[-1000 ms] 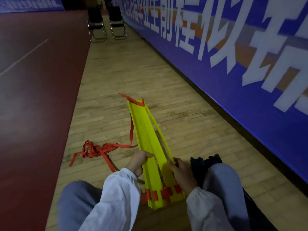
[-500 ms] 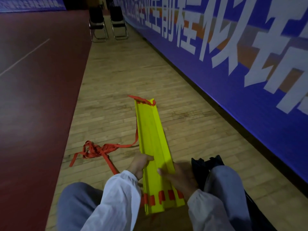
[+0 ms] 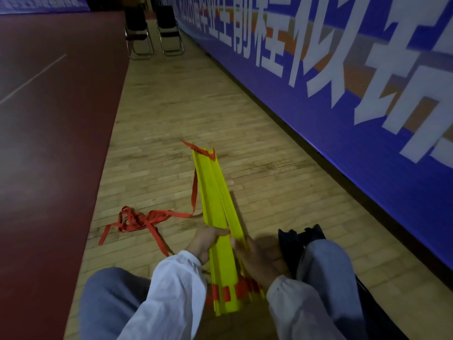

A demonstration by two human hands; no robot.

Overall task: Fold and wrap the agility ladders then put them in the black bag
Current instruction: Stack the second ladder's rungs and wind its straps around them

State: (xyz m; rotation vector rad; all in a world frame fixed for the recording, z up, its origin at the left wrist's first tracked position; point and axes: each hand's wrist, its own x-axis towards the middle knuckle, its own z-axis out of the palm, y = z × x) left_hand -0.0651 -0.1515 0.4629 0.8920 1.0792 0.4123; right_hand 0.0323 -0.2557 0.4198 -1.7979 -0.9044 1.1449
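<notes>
A stack of yellow agility ladder rungs [image 3: 215,200] lies lengthwise on the wooden floor in front of me, reaching away from my lap. Red webbing joins the rungs at both ends, and a loose tangle of red strap [image 3: 139,220] trails off to the left. My left hand [image 3: 204,241] grips the stack's left edge, thumb across the top. My right hand [image 3: 257,258] holds the right edge of the stack near the middle. The black bag [image 3: 294,239] lies crumpled on the floor beside my right knee, partly hidden by my leg.
A long blue banner wall [image 3: 343,106] runs along the right side. Two black folding chairs [image 3: 153,33] stand at the far end. Dark red court flooring [image 3: 49,143] borders the wooden strip on the left. My knees frame the bottom of the view.
The separated rungs have been pressed together into one flat stack, and its far end has swung slightly right. Both hands stay on its sides.
</notes>
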